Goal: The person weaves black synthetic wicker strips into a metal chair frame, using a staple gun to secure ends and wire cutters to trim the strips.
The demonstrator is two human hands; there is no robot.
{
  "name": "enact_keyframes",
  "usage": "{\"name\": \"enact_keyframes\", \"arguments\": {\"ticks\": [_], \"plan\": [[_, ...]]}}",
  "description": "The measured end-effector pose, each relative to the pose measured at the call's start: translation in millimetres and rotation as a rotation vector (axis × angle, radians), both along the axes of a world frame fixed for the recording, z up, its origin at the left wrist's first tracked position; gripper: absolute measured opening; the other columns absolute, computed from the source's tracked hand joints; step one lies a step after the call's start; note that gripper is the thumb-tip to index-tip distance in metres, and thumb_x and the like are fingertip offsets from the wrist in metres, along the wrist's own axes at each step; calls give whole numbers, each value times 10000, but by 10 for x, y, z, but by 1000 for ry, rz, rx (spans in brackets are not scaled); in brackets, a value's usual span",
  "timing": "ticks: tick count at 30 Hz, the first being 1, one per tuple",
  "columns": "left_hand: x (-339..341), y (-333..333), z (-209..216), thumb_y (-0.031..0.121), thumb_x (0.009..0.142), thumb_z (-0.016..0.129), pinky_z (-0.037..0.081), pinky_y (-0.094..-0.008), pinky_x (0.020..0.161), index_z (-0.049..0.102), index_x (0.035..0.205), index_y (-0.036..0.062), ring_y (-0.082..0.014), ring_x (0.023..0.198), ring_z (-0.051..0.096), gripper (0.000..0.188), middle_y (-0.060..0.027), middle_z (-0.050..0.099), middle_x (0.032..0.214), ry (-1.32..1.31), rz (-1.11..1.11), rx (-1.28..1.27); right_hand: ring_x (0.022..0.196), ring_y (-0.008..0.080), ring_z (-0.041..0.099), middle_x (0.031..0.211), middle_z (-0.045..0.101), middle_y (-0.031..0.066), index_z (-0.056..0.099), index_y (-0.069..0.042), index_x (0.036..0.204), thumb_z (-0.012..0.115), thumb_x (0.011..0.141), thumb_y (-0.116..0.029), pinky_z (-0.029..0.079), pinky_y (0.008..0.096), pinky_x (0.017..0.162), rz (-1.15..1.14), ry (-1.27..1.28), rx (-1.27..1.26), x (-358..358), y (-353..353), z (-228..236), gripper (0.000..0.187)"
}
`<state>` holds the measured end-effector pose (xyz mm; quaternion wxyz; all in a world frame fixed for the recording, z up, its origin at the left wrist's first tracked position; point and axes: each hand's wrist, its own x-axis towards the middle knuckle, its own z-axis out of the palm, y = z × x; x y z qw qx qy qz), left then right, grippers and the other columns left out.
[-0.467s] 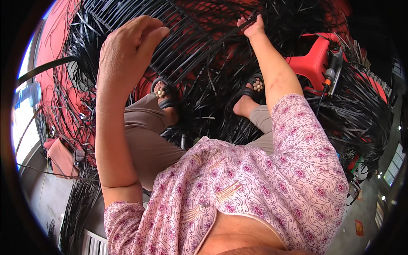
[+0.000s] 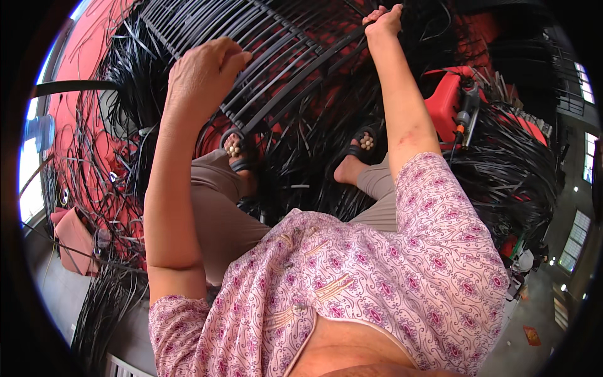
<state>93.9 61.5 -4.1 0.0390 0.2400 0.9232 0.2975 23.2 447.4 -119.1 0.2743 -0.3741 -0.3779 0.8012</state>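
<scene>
A black slatted frame point(image 2: 251, 39), with black strips across it, leans in front of me at the top of the view. My left hand point(image 2: 206, 74) is raised over its left side, fingers curled toward the thumb. What they pinch, if anything, is hidden. My right hand point(image 2: 384, 24) is at the frame's upper right, fingers closed on a dark flat strip point(image 2: 336, 55) that slants down along the frame's edge. The far ends of frame and strip are out of sight or blurred.
Loose black strips point(image 2: 515, 166) lie in heaps around my sandalled feet and to the right. A red plastic stool point(image 2: 443, 103) has a power tool point(image 2: 466, 110) with an orange collar on it. At the left are a pink bag point(image 2: 75, 242) and a blue translucent container point(image 2: 44, 133).
My right hand has moved up and slightly right, its fingers now closer together. My left hand has shifted slightly right and down. The view has turned a little, showing more of the frame.
</scene>
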Motion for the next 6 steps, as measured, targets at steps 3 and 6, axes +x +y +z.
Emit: {"name": "enact_keyframes", "arguments": {"ticks": [3,6], "plan": [[13,-82,1,387,887,603,490,-397,732,687,988,58,-316,805,656,354,-141,683,852,-15,37,-1,372,140,329,476,352,-11,472,-75,766,454,939,-564,288,304,390,-4,15,53,83,-220,250,518],[-5,-148,74,410,887,607,493,-392,773,692,1026,71,-316,866,663,376,-150,698,897,-48,62,-45,379,127,298,486,323,-4,483,-69,849,461,934,-573,267,297,376,34,61,113,322,-518,410,512]]}}
